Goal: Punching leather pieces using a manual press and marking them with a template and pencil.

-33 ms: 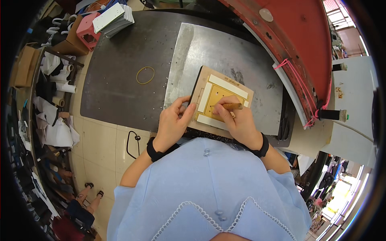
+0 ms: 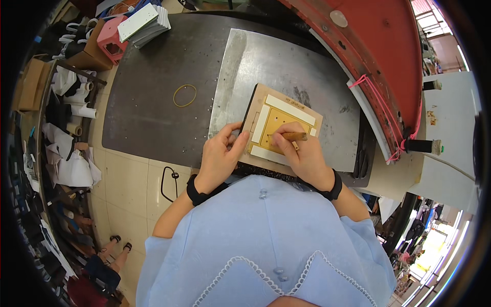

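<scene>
A tan wooden board lies tilted on the metal sheet in front of me. White strips frame a yellow plate with small holes on its face. My left hand grips the board's left edge, thumb on top and fingers curled. Over the plate, my right hand is closed round a wooden-handled tool, whose butt points right. Fingers mostly hide the tool's working end, near the plate's left part.
Under the board, a bare metal sheet covers part of a dark table. A yellow rubber band lies left. White plates are stacked at the far left corner. A red machine frame rises at right. A person's legs show lower left.
</scene>
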Tool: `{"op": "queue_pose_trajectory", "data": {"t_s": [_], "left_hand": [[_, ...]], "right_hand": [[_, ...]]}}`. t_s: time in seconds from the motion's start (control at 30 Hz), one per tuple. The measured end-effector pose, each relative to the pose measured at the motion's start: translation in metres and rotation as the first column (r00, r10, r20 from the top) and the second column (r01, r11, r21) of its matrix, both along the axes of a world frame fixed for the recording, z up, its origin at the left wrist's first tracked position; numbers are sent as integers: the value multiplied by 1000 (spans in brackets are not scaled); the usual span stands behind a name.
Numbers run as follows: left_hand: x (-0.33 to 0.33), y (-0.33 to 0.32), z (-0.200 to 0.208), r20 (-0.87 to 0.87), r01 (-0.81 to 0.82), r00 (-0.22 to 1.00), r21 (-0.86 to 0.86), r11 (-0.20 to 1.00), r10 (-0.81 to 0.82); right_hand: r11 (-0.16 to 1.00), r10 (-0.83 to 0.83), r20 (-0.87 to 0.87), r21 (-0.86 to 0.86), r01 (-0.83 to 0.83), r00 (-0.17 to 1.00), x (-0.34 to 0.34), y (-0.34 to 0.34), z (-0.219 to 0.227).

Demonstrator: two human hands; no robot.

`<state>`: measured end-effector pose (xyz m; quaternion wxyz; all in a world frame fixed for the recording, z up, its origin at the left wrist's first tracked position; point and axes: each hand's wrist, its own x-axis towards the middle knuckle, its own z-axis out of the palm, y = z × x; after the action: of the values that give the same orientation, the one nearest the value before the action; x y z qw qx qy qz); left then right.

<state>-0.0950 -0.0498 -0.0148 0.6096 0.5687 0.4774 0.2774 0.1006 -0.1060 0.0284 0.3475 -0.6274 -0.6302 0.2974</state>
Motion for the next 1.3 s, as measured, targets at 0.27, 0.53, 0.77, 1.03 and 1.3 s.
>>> {"op": "queue_pose_trajectory", "data": {"t_s": [0.27,0.53,0.77,1.03,1.3], "left_hand": [[1,0,1,-21,10,1000,6,1000,-10],[3,-2,5,22,-25,999,-8,1000,26],[2,-3,-6,-20,5,1000,96,995,-3],[0,1,-5,-62,23,998,55,998,-20],[0,1,-4,-53,29,998,53,998,-26]], "right_hand": [[999,30,70,-31,-28,997,-9,7,5],[995,-74,182,85,59,981,-15,-3,1],[991,20,324,121,-62,946,-9,-10,4],[990,-25,-144,-138,5,989,3,-3,25],[984,-100,-326,-171,45,940,-1,-10,-2]]}}
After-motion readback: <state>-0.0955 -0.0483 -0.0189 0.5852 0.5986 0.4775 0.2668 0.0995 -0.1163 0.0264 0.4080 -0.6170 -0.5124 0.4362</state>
